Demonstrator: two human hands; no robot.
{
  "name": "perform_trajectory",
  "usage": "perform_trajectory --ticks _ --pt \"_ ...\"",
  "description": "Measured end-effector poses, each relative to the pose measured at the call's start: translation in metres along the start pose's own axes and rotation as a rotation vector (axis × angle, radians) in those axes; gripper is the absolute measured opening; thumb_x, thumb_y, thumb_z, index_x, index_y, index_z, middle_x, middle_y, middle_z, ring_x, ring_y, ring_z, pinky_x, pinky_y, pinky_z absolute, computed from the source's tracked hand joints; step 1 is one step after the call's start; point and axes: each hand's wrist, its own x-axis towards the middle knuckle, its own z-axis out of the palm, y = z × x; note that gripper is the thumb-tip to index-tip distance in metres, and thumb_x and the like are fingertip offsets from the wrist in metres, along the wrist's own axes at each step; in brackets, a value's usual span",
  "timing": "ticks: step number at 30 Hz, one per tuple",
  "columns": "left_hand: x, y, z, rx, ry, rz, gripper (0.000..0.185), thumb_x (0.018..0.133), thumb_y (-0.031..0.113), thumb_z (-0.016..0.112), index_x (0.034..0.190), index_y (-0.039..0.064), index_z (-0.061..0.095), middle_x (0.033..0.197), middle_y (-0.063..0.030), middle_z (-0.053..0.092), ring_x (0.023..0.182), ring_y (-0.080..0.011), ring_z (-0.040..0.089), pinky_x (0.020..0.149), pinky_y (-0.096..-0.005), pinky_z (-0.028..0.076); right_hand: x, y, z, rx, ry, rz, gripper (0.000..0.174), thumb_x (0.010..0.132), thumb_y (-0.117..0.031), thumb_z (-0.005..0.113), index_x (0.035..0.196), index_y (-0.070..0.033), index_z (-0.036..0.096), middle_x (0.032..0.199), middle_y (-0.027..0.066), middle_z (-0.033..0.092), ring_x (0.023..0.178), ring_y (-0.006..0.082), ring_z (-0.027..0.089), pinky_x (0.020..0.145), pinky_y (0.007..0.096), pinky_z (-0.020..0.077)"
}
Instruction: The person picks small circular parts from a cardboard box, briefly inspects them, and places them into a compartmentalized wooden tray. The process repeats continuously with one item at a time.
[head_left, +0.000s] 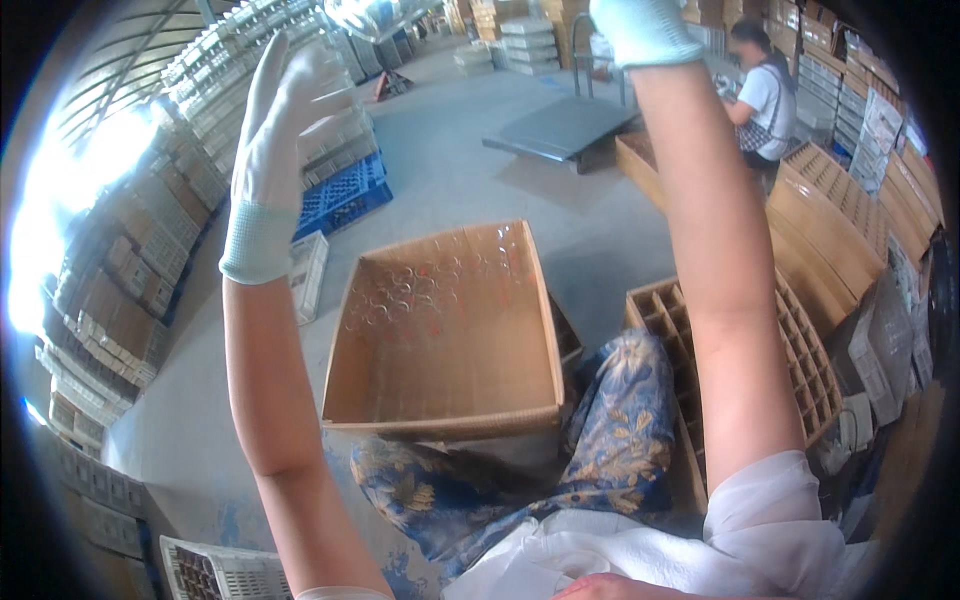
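My left hand, in a white glove with a pale green knitted cuff, is raised at the upper left. Its fingers point up, with thumb and fingers apart and nothing seen between them. My right hand, gloved in pale green, reaches past the top edge; its fingers are out of view. Between the hands, at the top edge, is a clear, shiny object; whether either hand touches it cannot be told. Before my knees stands an open cardboard box. Clear round-rimmed pieces, apparently glassware, stand in rows at its far left and back.
A box with cardboard dividers lies by my right knee. Beyond are a flat platform cart and a seated person. A blue plastic pallet and stacked crates stand left. A white crate is at lower left.
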Motion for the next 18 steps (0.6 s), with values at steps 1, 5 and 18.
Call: perform_trajectory --ticks 1,5,18 --pt "0.005 0.006 0.013 -0.27 -0.071 -0.018 0.094 0.094 0.04 0.077 0.164 0.004 0.026 0.13 -0.0215 0.069 0.12 -0.0317 0.07 0.096 -0.0433 0.058 0.011 0.002 -0.001 -0.036 0.001 -0.022 0.059 0.102 -0.044 0.066 0.144 -0.004 0.055 0.103 0.0005 0.063 0.076 0.0053 0.059 0.06 0.0209 0.0482" --pt "0.019 0.008 0.0 -0.278 -0.12 0.085 0.059 0.107 0.031 0.056 0.157 0.005 0.038 0.139 -0.0236 0.056 0.128 -0.04 0.062 0.103 -0.053 0.055 -0.002 0.016 0.014 0.054 -0.081 0.144 0.071 0.099 -0.045 0.072 0.149 0.001 0.05 0.108 0.0025 0.067 0.079 0.0044 0.057 0.065 0.0205 0.0468" --pt "-0.023 0.04 0.055 -0.121 -0.053 0.184 0.077 0.094 0.023 0.073 0.161 0.003 0.039 0.103 -0.0121 0.073 0.077 -0.0175 0.071 0.058 -0.0262 0.054 -0.028 0.035 -0.006 0.033 -0.41 0.068 0.034 0.097 -0.026 0.073 0.126 -0.009 0.073 0.093 0.0044 0.077 0.083 0.0142 0.072 0.077 0.0322 0.0576"
